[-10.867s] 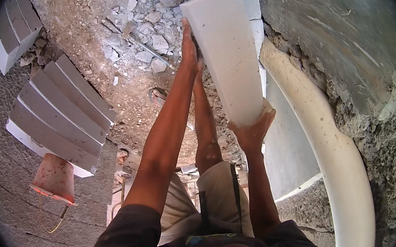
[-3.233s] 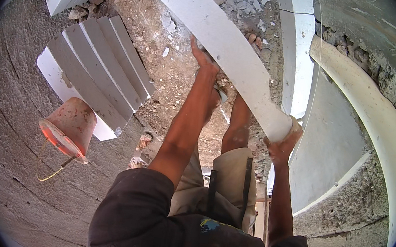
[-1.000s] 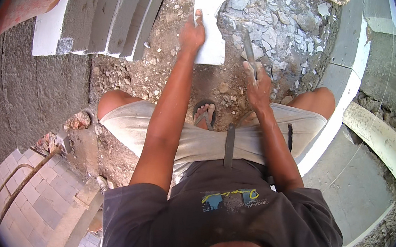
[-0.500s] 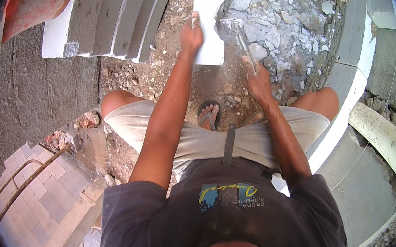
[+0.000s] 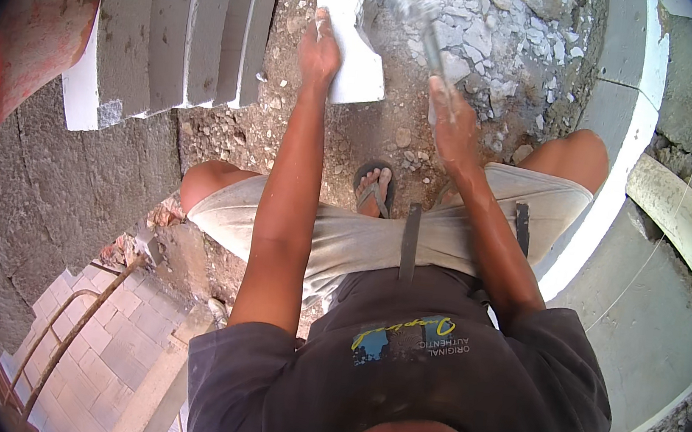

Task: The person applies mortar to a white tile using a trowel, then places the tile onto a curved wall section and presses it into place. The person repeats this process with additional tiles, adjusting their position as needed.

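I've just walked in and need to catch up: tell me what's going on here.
A person squats on dirt ground. The left hand is on the edge of a white block; the right hand grips a tool, its far end blurred above the ground. Grey blocks and a reddish bucket are to the left, and pale rubble lies to the right.
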The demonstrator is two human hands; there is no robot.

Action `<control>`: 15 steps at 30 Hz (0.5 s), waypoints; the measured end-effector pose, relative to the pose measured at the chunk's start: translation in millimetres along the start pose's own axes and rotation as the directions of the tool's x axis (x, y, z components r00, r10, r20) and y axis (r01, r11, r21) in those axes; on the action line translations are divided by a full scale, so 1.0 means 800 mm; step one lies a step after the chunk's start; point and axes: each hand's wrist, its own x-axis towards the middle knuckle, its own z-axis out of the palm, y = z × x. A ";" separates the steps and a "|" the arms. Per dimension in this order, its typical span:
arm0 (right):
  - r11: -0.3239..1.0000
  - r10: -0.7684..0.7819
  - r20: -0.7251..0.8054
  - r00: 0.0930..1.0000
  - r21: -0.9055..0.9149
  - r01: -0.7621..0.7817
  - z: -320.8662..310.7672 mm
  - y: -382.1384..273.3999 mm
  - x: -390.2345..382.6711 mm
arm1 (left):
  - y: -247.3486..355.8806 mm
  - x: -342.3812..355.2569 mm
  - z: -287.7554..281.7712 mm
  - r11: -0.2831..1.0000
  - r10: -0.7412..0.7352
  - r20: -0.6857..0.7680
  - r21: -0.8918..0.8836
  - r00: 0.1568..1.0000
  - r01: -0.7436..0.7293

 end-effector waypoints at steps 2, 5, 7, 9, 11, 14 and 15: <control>0.964 -0.039 -0.038 0.999 0.262 0.048 -0.001 -0.005 -0.003 | -0.007 -0.001 0.003 0.998 0.024 -0.039 0.051 0.999 -0.022; 0.999 -0.044 0.111 0.993 0.032 0.040 0.008 -0.020 0.010 | -0.013 0.003 0.003 0.997 0.083 -0.003 -0.002 0.997 -0.083; 0.986 0.002 0.173 0.985 -0.166 0.027 0.009 -0.028 0.022 | -0.014 0.006 -0.001 0.992 0.121 0.017 -0.037 0.992 -0.121; 0.985 -0.078 0.101 0.992 -0.146 0.092 0.003 -0.030 0.026 | -0.011 0.012 -0.006 0.978 0.205 -0.012 -0.047 0.979 -0.205; 0.998 -0.036 0.105 0.994 0.051 0.030 -0.002 -0.025 0.022 | -0.012 0.010 -0.012 0.979 0.204 0.002 0.009 0.979 -0.204; 0.917 -0.149 -0.099 0.984 0.358 0.175 0.006 -0.007 0.010 | -0.010 0.005 -0.020 0.988 0.150 0.018 -0.042 0.989 -0.149; 0.946 -0.158 -0.131 0.979 0.263 0.188 0.012 0.000 0.008 | -0.009 0.003 -0.022 0.985 0.163 0.020 -0.068 0.986 -0.161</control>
